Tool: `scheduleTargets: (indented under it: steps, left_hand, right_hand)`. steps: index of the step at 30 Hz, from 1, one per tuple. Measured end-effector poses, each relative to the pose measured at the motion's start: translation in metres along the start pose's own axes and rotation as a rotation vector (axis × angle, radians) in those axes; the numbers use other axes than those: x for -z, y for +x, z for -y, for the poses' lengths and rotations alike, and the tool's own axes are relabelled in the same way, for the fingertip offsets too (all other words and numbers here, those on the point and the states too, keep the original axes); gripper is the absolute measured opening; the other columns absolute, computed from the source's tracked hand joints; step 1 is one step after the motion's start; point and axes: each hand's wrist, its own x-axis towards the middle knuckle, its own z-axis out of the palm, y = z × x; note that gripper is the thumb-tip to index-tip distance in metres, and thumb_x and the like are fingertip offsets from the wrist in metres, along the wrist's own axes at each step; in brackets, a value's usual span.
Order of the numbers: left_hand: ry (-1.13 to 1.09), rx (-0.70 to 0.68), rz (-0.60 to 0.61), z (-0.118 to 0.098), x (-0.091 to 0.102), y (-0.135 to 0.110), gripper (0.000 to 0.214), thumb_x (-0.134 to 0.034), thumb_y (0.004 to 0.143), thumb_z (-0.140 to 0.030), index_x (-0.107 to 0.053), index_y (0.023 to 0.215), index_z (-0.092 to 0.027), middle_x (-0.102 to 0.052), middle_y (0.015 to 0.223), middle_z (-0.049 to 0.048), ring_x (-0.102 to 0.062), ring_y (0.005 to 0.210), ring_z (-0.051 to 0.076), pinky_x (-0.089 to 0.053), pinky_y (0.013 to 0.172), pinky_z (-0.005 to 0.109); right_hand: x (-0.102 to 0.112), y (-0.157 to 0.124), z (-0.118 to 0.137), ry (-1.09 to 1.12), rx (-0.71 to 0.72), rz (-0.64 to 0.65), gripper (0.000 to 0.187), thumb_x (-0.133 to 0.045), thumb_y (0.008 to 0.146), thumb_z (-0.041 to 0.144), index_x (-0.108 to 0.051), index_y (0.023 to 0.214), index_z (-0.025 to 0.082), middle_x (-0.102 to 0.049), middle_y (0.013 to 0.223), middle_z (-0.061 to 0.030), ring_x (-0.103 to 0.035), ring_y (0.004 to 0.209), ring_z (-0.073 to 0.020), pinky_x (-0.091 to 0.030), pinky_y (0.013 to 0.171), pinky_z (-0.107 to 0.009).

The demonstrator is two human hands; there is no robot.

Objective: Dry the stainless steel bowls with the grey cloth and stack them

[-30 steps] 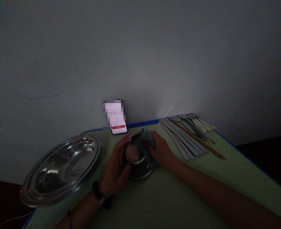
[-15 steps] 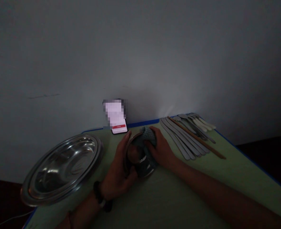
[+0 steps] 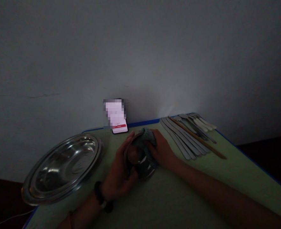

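Observation:
A small round metal bowl (image 3: pixel 143 168) is tilted above the green table, its inside turned partly towards me. My left hand (image 3: pixel 120 173) grips it from the left, thumb over the near edge and fingers behind. In my right hand (image 3: pixel 163 149) is a bunched grey-blue cloth (image 3: pixel 148 138), pressed over the bowl's right rim and side. The fingertips under the cloth are hidden. Dim light blurs the bowl's inner surface.
Large shiny steel basins (image 3: pixel 61 168), nested, stand at the left. A lit phone (image 3: pixel 120 127) leans on the wall. Several table knives (image 3: pixel 183 140), a wooden chopstick (image 3: pixel 202 140) and white-handled cutlery (image 3: pixel 202 124) lie at the right. The table (image 3: pixel 235 178) has a blue edge.
Both hands stay on the bowl and cloth. The bowl and cloth have shifted only very slightly; the other things lie as before.

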Motion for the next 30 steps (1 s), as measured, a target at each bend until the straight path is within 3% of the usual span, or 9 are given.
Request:
scheduleTargets:
  steps: [2, 7, 14, 19, 23, 26, 30]
  left_hand:
    - [0.007, 0.005, -0.008, -0.001, 0.001, 0.001, 0.080, -0.055, 0.074, -0.009, -0.017, 0.144, -0.020, -0.025, 0.150, 0.0138, -0.025, 0.138, 0.030, -0.023, 0.113, 0.054]
    - [0.211, -0.012, -0.157, -0.003, 0.009, 0.001, 0.061, -0.059, 0.074, -0.006, -0.039, 0.129, -0.023, -0.046, 0.128, 0.0099, -0.044, 0.121, 0.025, -0.039, 0.102, 0.046]
    - [0.392, -0.039, -0.243, -0.005, 0.011, 0.002, 0.053, -0.057, 0.076, -0.010, -0.043, 0.124, -0.024, -0.048, 0.111, 0.0064, -0.049, 0.104, 0.022, -0.046, 0.088, 0.039]
    - [0.493, -0.031, -0.153, -0.005, 0.005, 0.000, 0.073, -0.053, 0.074, -0.013, -0.025, 0.141, -0.022, -0.036, 0.129, 0.0125, -0.039, 0.122, 0.029, -0.043, 0.096, 0.048]
    - [0.349, -0.002, -0.007, -0.002, 0.003, 0.001, 0.083, -0.051, 0.076, -0.016, -0.008, 0.147, -0.019, -0.019, 0.150, 0.0145, -0.019, 0.138, 0.032, -0.027, 0.110, 0.055]
    - [0.257, 0.004, -0.006, 0.000, 0.004, 0.002, 0.079, -0.053, 0.077, -0.016, -0.015, 0.146, -0.021, -0.028, 0.148, 0.0133, -0.027, 0.136, 0.031, -0.025, 0.111, 0.055]
    - [0.324, 0.037, -0.149, -0.001, 0.006, 0.001, 0.070, -0.058, 0.077, -0.013, -0.030, 0.139, -0.027, -0.043, 0.135, 0.0103, -0.042, 0.124, 0.028, -0.037, 0.104, 0.053]
  right_hand:
    - [0.000, 0.000, 0.000, -0.004, -0.001, 0.002, 0.024, -0.049, 0.087, 0.025, -0.047, 0.110, 0.018, -0.057, 0.102, -0.0099, -0.055, 0.097, -0.0230, -0.047, 0.086, -0.042]
    - [-0.001, -0.002, 0.000, -0.013, 0.038, 0.018, 0.025, -0.049, 0.087, 0.024, -0.046, 0.112, 0.019, -0.056, 0.104, -0.0097, -0.054, 0.098, -0.0229, -0.047, 0.086, -0.043]
    - [0.000, -0.002, 0.001, -0.026, 0.074, -0.059, 0.032, -0.051, 0.086, 0.023, -0.043, 0.117, 0.020, -0.051, 0.110, -0.0107, -0.052, 0.103, -0.0231, -0.045, 0.091, -0.044]
    - [-0.001, -0.002, 0.000, -0.039, 0.058, -0.064, 0.028, -0.049, 0.087, 0.024, -0.045, 0.114, 0.018, -0.053, 0.106, -0.0111, -0.053, 0.099, -0.0236, -0.046, 0.088, -0.043]
    - [-0.002, -0.002, -0.002, -0.042, 0.042, -0.055, 0.027, -0.048, 0.087, 0.024, -0.045, 0.113, 0.017, -0.054, 0.105, -0.0117, -0.053, 0.098, -0.0239, -0.046, 0.087, -0.043]
    - [-0.002, -0.001, -0.002, -0.042, 0.028, -0.059, 0.026, -0.048, 0.087, 0.025, -0.045, 0.113, 0.020, -0.055, 0.104, -0.0102, -0.054, 0.097, -0.0239, -0.047, 0.086, -0.044]
    - [-0.002, -0.002, -0.001, -0.035, 0.058, -0.055, 0.027, -0.048, 0.087, 0.024, -0.044, 0.114, 0.021, -0.054, 0.105, -0.0097, -0.054, 0.099, -0.0239, -0.047, 0.086, -0.045]
